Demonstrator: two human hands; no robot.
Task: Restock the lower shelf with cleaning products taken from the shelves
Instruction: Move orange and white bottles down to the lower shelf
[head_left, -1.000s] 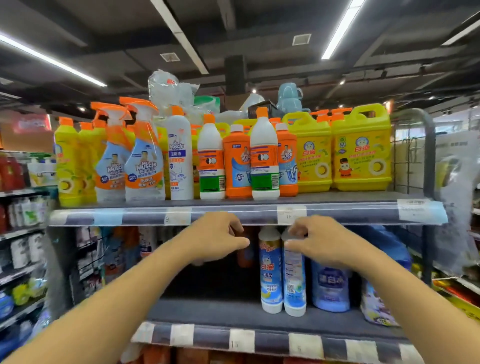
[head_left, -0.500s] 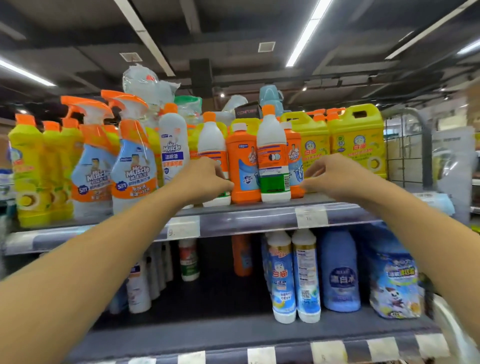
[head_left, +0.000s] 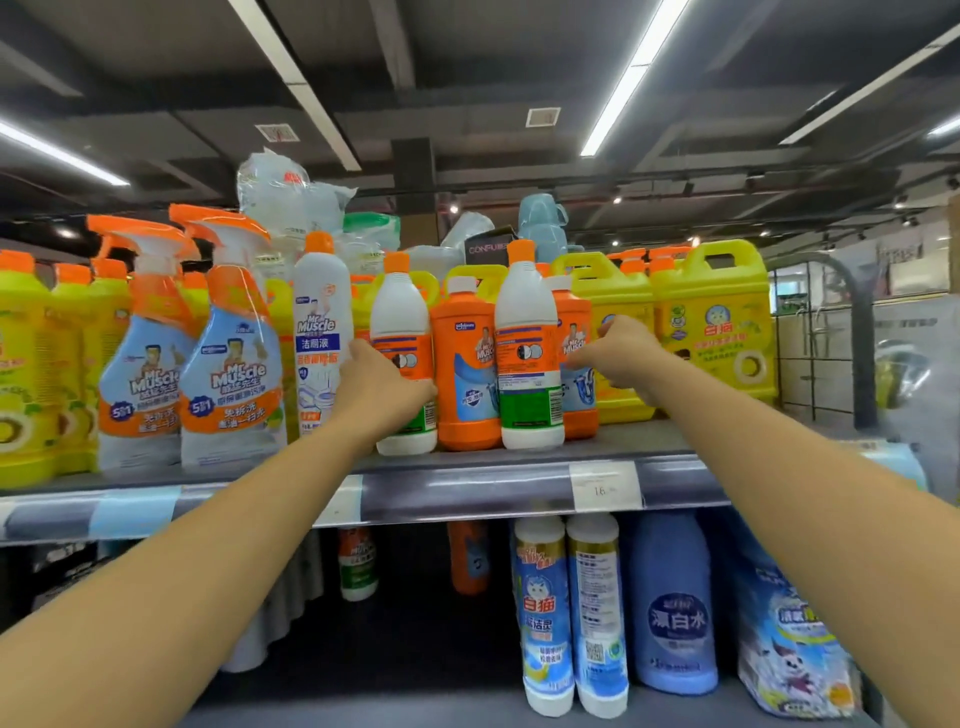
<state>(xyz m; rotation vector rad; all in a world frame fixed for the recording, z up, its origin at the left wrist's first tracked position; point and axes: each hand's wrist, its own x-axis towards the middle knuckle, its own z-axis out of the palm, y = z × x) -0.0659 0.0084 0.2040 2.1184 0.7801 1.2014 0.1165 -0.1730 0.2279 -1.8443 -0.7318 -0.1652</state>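
On the upper shelf (head_left: 467, 483) stand white bottles with orange caps and orange bottles. My left hand (head_left: 387, 387) wraps around the lower part of the left white bottle (head_left: 400, 312), fingers curled to its right side. My right hand (head_left: 621, 358) curls around the right side of the right orange bottle (head_left: 574, 395), thumb on top, fingertips on its label. Between my hands stand another orange bottle (head_left: 465, 374) and a second white bottle (head_left: 527, 338). The lower shelf (head_left: 415, 670) holds two tall blue-and-white bottles (head_left: 569, 613) and a blue bleach bottle (head_left: 675, 608).
Orange-and-blue spray bottles (head_left: 228, 353) and yellow bottles (head_left: 31, 374) fill the upper shelf's left; yellow jugs (head_left: 722, 322) fill its right. A blue refill pouch (head_left: 789, 644) sits at the lower shelf's right. Small bottles stand deep in the lower shelf's dark left half.
Both hands rose from the upper shelf's front edge and reached in among the bottles. The left closed on the white bottle, the right on the orange one. The view moved closer.
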